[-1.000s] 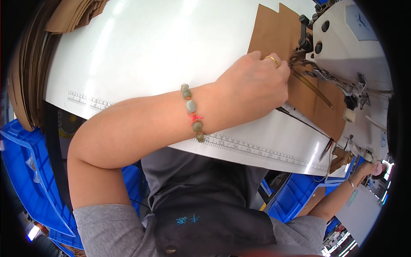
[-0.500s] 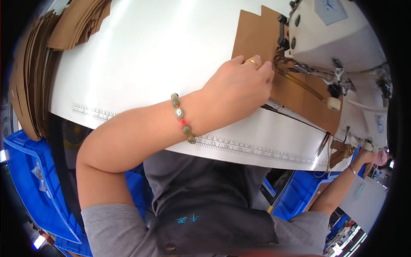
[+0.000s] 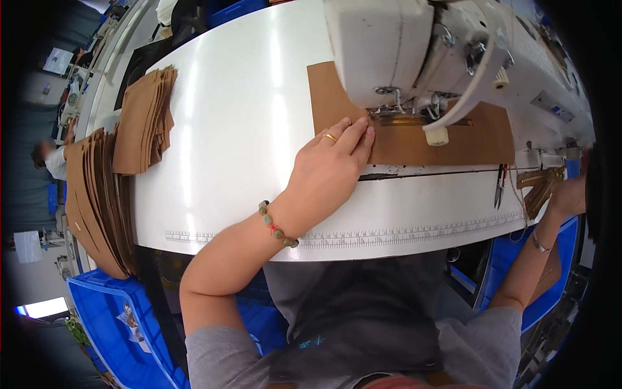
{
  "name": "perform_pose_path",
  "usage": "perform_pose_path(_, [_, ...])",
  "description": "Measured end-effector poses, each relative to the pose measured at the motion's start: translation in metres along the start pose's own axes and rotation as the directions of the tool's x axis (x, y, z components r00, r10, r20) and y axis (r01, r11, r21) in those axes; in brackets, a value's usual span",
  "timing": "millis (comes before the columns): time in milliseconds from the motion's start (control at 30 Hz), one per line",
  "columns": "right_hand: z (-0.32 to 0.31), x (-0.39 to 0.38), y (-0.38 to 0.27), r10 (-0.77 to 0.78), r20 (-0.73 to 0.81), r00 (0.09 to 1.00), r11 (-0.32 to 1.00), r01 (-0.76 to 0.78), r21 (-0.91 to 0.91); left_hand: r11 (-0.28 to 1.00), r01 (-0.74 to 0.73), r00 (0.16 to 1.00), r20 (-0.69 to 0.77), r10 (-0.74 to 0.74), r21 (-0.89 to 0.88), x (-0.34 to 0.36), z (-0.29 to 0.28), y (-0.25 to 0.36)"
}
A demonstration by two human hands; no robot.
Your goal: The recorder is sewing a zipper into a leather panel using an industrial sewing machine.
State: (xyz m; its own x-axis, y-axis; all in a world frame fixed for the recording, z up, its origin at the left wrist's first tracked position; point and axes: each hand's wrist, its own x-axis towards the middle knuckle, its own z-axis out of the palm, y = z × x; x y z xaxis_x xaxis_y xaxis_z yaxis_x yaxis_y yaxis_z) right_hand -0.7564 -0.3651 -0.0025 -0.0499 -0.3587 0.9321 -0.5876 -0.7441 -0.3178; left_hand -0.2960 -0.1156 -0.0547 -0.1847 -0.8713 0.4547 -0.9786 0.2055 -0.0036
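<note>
My left hand [image 3: 329, 166], with a gold ring and bead bracelet at the wrist, lies on a brown sheet [image 3: 337, 94] left of the needle area of a white sewing machine [image 3: 379, 48]. Its fingers lie flat, slightly bent, on the sheet. A brass-coloured zipper-like strip [image 3: 463, 122] lies on the sheet under the machine. My right hand [image 3: 570, 192] is raised at the far right by the machine's side, its fingers hidden at the dark rim. Small snips [image 3: 499, 188] and hanging threads lie near the sheet's right corner, with brown pieces [image 3: 538, 191] beside them.
Stacks of brown pieces [image 3: 139, 120] stand on the left of the white table [image 3: 220, 142], beside a longer bundle [image 3: 91, 198]. Blue bins [image 3: 120, 330] hang below both sides. A printed ruler runs along the near edge. Another person [image 3: 55, 159] is at the far left.
The view has swung, showing more of the workshop at left and the machine's upper body. My left hand stays on the brown sheet by the needle area; my right hand stays at the machine's right side.
</note>
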Motion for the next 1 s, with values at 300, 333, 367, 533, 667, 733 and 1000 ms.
perform_pose_path(300, [0.145,-0.082,-0.231,-0.465,0.781,0.417,0.885,0.189,0.425,0.999,0.038,0.997,0.064,-0.037,-0.019,0.007,-0.013,0.003])
perform_pose_path(333, [0.147,-0.082,-0.231,-0.424,0.843,0.331,0.906,0.175,0.386,0.997,0.055,0.997,0.061,-0.052,-0.045,0.008,-0.014,0.004])
perform_pose_path(367, [0.148,-0.084,-0.231,-0.431,0.816,0.385,0.902,0.16,0.401,0.995,0.074,0.996,0.059,-0.07,-0.07,0.008,-0.015,0.004])
perform_pose_path(533, [0.147,-0.095,-0.223,-0.454,0.797,0.399,0.89,0.169,0.423,0.991,0.083,0.996,0.043,-0.079,-0.109,0.01,-0.015,0.004])
perform_pose_path(667, [0.148,-0.1,-0.222,-0.429,0.808,0.403,0.902,0.15,0.404,0.994,0.045,0.999,0.035,-0.041,-0.095,0.011,-0.013,0.001])
perform_pose_path(733, [0.15,-0.099,-0.223,-0.434,0.801,0.412,0.901,0.169,0.401,0.993,0.047,0.998,0.037,-0.044,-0.104,0.013,-0.011,-0.001])
perform_pose_path(1000, [0.156,-0.097,-0.222,-0.43,0.799,0.421,0.902,0.163,0.4,0.992,0.026,0.999,0.026,-0.023,-0.126,0.016,-0.008,-0.005])
